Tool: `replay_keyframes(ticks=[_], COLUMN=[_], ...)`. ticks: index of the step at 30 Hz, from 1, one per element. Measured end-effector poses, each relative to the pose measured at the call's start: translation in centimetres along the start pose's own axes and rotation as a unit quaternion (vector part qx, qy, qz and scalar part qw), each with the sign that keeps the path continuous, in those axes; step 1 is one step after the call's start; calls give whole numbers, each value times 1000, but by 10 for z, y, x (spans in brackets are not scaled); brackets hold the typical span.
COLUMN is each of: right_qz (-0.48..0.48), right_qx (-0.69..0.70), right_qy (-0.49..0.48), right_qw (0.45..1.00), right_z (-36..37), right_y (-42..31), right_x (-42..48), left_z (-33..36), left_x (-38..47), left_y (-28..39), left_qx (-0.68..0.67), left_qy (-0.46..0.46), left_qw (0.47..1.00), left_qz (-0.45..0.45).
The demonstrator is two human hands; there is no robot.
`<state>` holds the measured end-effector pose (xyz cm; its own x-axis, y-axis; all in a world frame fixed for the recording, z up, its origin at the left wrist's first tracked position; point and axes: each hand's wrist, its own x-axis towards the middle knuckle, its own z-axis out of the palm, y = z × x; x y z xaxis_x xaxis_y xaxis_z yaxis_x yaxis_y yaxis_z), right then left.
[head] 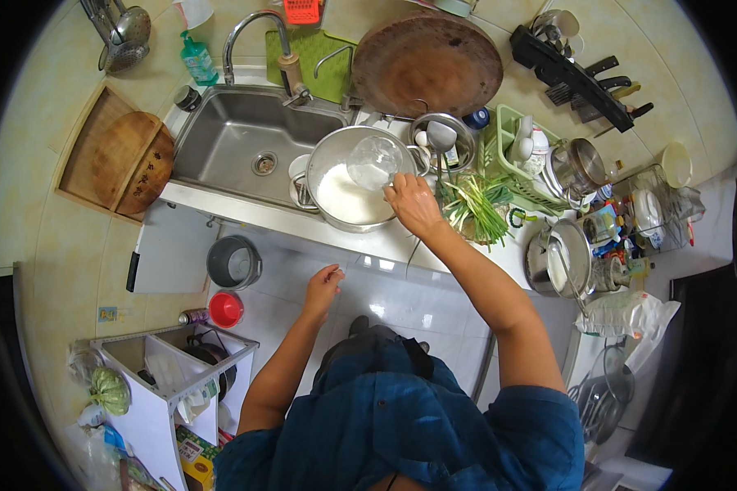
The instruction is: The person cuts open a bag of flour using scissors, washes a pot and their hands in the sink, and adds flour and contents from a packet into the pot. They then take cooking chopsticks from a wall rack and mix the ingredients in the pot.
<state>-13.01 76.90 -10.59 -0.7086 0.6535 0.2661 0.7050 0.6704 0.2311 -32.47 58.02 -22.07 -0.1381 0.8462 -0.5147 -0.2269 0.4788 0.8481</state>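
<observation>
My right hand [414, 202] grips the rim of a clear, see-through bowl [373, 158], which is tilted inside a large steel pot [327, 147]. White contents [350, 197] cover the pot's bottom; I cannot tell whether they are liquid or powder. The pot stands at the sink's right end, partly over the white counter edge. Away from the counter, my left hand [323, 291] hangs above the floor with loosely curled fingers and nothing visible in it. A bunch of green onions [482, 208] lies just right of my right hand.
The steel sink [221, 147] is left of the pot, below a curved faucet [228, 46]. Behind the pot leans a round wooden board [427, 64]. A green dish rack [503, 132] and a second pot [574, 236] crowd the right. A cabinet door [172, 251] hangs open by a grey bucket [221, 270].
</observation>
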Motion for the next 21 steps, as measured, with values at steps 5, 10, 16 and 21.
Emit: replay_keyframes(ticks=[5,10,16,21], right_qz=[31,287,438,476], right_qx=[55,409,808,691], right_qy=[69,134,182,369], right_qw=[996,855,350,400], right_z=[-31,-55,-158,-238], right_y=[4,33,68,96], right_x=[-2,-60,-192,-339], left_z=[19,73,153,259], left_x=[-1,-2,-18,-50], left_y=[-2,-3,7,13], left_qx=[19,52,145,208], left_qy=[-31,-122,-269,-392], left_qw=[999,991,952,896], left_qz=[-9,1,0,8])
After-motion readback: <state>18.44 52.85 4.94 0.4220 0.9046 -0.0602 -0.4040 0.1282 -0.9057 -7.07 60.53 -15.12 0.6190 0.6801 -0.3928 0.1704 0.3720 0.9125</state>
